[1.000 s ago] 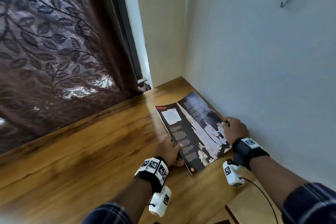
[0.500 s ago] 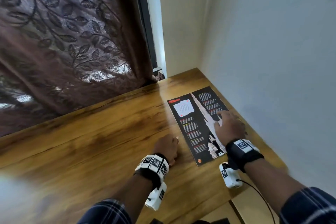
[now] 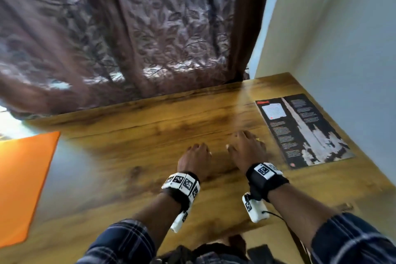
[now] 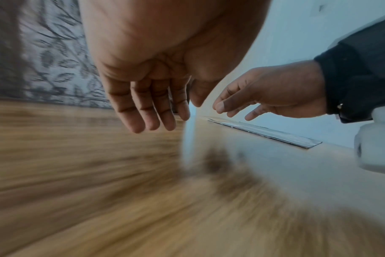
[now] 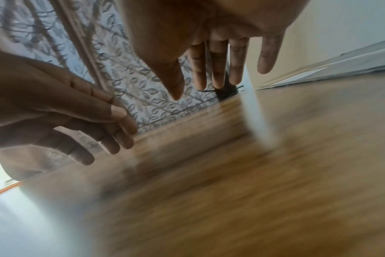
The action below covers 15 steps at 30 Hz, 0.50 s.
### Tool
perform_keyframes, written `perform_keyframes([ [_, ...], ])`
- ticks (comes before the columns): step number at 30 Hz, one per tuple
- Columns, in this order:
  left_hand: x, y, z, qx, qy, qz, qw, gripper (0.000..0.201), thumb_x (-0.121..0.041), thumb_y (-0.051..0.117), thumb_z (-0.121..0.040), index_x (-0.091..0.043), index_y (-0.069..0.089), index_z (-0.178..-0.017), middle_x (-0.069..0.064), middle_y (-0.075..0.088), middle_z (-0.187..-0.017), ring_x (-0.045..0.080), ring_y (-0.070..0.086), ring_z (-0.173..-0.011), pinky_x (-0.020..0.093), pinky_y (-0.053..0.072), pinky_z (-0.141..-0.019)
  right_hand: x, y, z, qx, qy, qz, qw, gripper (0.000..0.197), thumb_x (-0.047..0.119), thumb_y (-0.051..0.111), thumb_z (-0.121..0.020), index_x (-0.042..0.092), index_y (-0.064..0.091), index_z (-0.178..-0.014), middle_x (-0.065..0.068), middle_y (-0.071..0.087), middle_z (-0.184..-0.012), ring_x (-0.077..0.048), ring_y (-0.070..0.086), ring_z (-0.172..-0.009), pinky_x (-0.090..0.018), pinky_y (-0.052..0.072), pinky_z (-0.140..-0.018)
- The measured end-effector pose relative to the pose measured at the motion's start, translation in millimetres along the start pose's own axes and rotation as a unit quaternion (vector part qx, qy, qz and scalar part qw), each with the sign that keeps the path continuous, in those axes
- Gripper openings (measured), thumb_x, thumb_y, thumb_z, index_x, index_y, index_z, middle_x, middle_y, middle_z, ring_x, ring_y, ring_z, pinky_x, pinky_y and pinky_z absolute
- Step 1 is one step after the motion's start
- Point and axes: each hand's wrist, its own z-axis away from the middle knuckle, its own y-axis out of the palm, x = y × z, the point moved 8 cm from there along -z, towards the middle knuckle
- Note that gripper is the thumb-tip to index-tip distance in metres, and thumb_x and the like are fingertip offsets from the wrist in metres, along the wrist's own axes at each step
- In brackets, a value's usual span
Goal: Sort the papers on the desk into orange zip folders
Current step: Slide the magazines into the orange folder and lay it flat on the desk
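Observation:
A dark printed paper [image 3: 304,130] lies flat on the wooden desk [image 3: 150,126] at the right, beside the wall; its thin edge [image 4: 266,133] shows in the left wrist view. An orange zip folder [image 3: 23,184] lies at the desk's left edge. My left hand [image 3: 196,156] and right hand [image 3: 246,148] hover side by side over bare wood at mid-desk, left of the paper. Both are empty, with relaxed, loosely extended fingers [image 4: 147,113] [image 5: 218,64]. Neither touches the paper or the folder.
A brown leaf-patterned curtain [image 3: 132,32] hangs along the desk's far edge. A pale wall [image 3: 347,38] bounds the right side. Bare wood stretches between the folder and the paper.
Both hands have let go of the dark paper and moved left, away from it. The view has swung left, bringing the orange folder into sight.

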Motion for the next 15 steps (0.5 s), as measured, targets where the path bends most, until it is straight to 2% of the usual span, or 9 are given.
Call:
perform_keyframes([
  [5,80,-35,52,-0.047,-0.035,-0.033,0.998,0.026,-0.037,0.040,-0.098,-0.023,0.058,-0.112,0.001,0.063,-0.118,0.024,0.057,-0.111,0.045,0.046,-0.096,88,42,28,0.018,-0.044,-0.011,0.999,0.045,0.046,0.057,-0.091,0.027,0.050,-0.130,0.001,0.051,-0.139,-0.026,0.046,-0.130,-0.046,0.035,-0.105],
  [8,123,-50,77,-0.061,-0.049,-0.045,0.996,0.025,-0.036,0.043,-0.097,-0.024,0.057,-0.115,0.001,0.062,-0.119,0.025,0.056,-0.113,0.046,0.046,-0.096,141,64,43,0.024,-0.069,-0.014,0.997,0.045,0.047,0.058,-0.090,0.028,0.051,-0.131,0.002,0.051,-0.139,-0.025,0.047,-0.131,-0.044,0.034,-0.105],
  [15,220,-86,139,-0.092,-0.122,-0.047,0.987,0.029,-0.038,0.047,-0.097,-0.022,0.056,-0.119,0.002,0.059,-0.125,0.027,0.051,-0.119,0.046,0.045,-0.096,260,106,79,0.047,-0.146,-0.036,0.988,0.044,0.043,0.061,-0.087,0.028,0.054,-0.127,0.003,0.055,-0.136,-0.023,0.051,-0.126,-0.039,0.040,-0.102],
])
